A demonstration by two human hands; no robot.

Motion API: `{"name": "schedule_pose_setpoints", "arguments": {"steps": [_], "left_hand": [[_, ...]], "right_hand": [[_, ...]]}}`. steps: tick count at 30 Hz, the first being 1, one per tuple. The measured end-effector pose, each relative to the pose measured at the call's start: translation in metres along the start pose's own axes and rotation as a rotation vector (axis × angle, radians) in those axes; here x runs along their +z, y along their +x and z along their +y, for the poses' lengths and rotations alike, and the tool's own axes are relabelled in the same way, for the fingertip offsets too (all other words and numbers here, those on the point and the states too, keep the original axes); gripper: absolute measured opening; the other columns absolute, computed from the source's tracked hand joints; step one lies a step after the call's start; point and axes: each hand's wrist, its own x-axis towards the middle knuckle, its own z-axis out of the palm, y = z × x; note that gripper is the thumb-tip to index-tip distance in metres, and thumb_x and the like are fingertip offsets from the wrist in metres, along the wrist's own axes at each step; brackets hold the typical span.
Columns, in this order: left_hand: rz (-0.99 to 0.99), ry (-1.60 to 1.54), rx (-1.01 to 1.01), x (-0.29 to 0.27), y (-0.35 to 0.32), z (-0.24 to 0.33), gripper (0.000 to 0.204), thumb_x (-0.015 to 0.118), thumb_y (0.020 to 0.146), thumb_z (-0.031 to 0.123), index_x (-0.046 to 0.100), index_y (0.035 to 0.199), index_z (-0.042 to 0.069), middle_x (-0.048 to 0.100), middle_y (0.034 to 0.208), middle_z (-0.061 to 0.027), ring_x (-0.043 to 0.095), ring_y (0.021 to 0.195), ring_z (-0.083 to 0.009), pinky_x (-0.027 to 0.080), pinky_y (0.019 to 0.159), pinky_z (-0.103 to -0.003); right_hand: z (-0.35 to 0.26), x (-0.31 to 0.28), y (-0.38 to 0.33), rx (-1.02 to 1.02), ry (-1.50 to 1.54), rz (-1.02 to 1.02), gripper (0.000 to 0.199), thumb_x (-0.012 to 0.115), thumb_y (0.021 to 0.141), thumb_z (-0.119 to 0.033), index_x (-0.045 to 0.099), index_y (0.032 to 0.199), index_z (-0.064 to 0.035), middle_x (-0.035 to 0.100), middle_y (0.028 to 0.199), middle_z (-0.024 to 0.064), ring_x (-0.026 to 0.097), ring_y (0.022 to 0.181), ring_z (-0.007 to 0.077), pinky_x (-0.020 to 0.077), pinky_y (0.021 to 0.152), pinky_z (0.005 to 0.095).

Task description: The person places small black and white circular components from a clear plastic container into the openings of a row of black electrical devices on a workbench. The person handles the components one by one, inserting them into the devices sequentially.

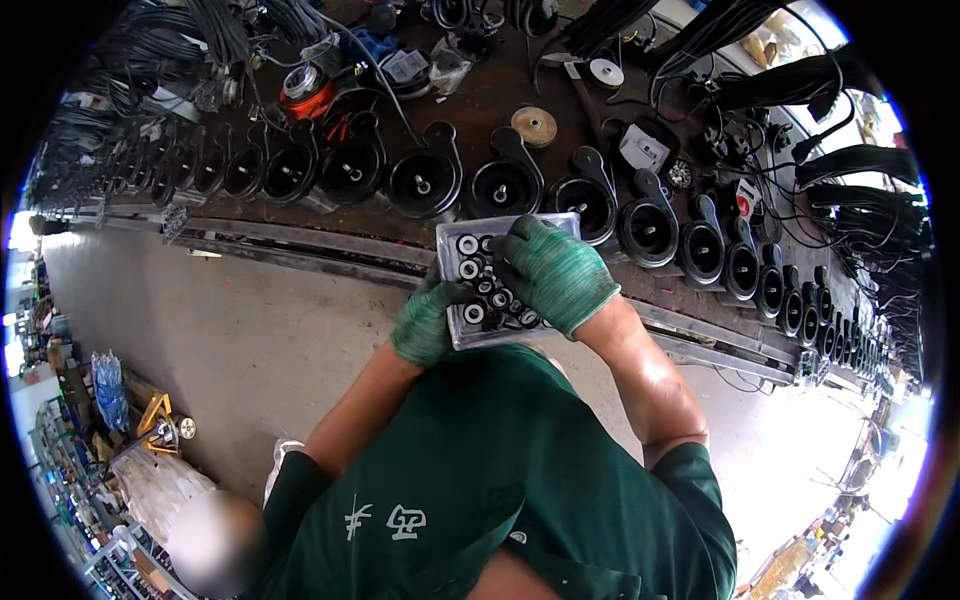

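A clear plastic tray (pixel 490 341) is held in front of my body, close to the bench edge. Inside it lie several small ring-shaped parts (pixel 474 313), black with white or metallic centres. My left hand (pixel 424 322), in a green glove, grips the tray's left side with the thumb over its rim. Over the tray's right half is my right hand (pixel 560 275), gloved alike, its fingers bent together down among the parts. Whatever those fingertips hold is hidden. Just beyond the tray stand black round housings (pixel 424 188) with upright arms and a metal centre pin.
The housings line the front of the dark workbench (pixel 400 232) in a long row both ways. Behind them are a tan disc (pixel 534 126), an orange-and-metal part (pixel 306 92), a white disc (pixel 606 72) and black cable bundles (pixel 715 45). At lower left is a yellow metal frame (pixel 155 420).
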Motion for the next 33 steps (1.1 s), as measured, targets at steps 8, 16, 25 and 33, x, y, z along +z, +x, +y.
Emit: {"name": "schedule_pose_setpoints", "arguments": {"steps": [8,16,25,33], "left_hand": [[0.038,0.094,-0.005,0.018,0.004,-0.008,0.071,0.068,0.089,0.002,0.04,0.154,0.008,0.06,0.138,-0.0138,0.064,0.124,-0.0295,0.057,0.106,-0.046],[0.064,0.161,0.005,0.017,0.007,-0.005,0.069,0.066,0.09,0.004,0.04,0.154,0.005,0.059,0.14,-0.015,0.063,0.124,-0.0283,0.055,0.107,-0.043],[0.045,0.182,0.014,0.018,0.005,-0.002,0.069,0.063,0.089,0.001,0.04,0.154,0.004,0.059,0.139,-0.0153,0.063,0.124,-0.0292,0.055,0.107,-0.044],[0.059,0.116,-0.023,0.016,0.016,-0.011,0.067,0.06,0.084,0.0,0.045,0.149,0.005,0.063,0.133,-0.015,0.067,0.117,-0.0304,0.059,0.103,-0.046]], "right_hand": [[0.016,0.007,0.005,-0.148,-0.132,0.034,0.024,0.071,0.086,-0.016,0.071,0.11,-0.0082,0.063,0.108,0.0117,0.069,0.092,0.0308,0.0576,0.075,0.0406],[0.015,-0.001,0.009,-0.011,-0.143,0.0,0.035,0.077,0.082,-0.024,0.07,0.112,-0.0067,0.065,0.108,0.0134,0.068,0.099,0.0331,0.056,0.082,0.0449],[0.01,0.009,0.01,0.056,-0.251,-0.112,0.019,0.067,0.086,-0.016,0.075,0.099,-0.0055,0.07,0.108,0.0156,0.066,0.102,0.0312,0.0549,0.089,0.0422],[0.023,-0.006,-0.013,0.126,-0.031,0.189,0.017,0.075,0.083,-0.02,0.072,0.094,-0.007,0.067,0.094,0.0133,0.067,0.084,0.0351,0.0568,0.073,0.0468]]}}
